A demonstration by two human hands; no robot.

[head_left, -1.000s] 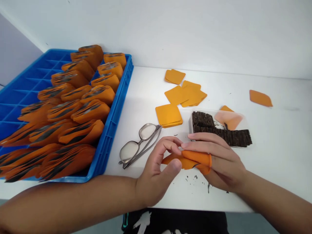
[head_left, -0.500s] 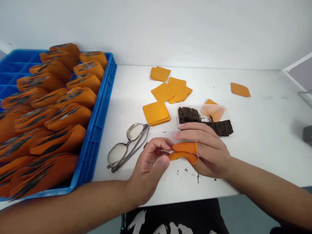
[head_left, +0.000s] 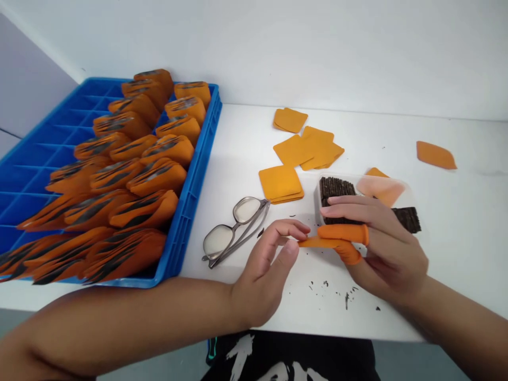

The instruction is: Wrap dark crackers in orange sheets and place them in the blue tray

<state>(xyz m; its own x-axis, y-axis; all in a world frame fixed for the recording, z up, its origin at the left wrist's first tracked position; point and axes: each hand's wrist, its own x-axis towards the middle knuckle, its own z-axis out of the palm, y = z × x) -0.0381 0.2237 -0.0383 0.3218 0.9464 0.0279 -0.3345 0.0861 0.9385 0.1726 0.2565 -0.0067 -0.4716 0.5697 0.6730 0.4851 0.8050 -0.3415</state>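
My left hand (head_left: 266, 278) pinches one end of a thin orange piece (head_left: 311, 242), seen almost edge-on, between thumb and fingertips. Orange finger cots cover the index finger and thumb of my right hand (head_left: 373, 246), which grips the other end. The cots and the piece are close in colour, so its full outline cannot be made out. Behind my right hand stands a clear plastic box (head_left: 410, 191) with rows of thin dark strips (head_left: 337, 189) standing on edge. The right fingers hide part of the box.
Glasses (head_left: 234, 233) lie left of my hands. Orange squares (head_left: 281, 182) lie in loose piles behind, and a single orange piece (head_left: 435, 154) is far right. A blue divided crate (head_left: 194, 196) holds many folded orange packets (head_left: 138, 211). Dark crumbs (head_left: 346, 301) dot the near table.
The view has swung left, so everything appears further right. My hands have drawn slightly apart, and the thin orange piece now shows between them.
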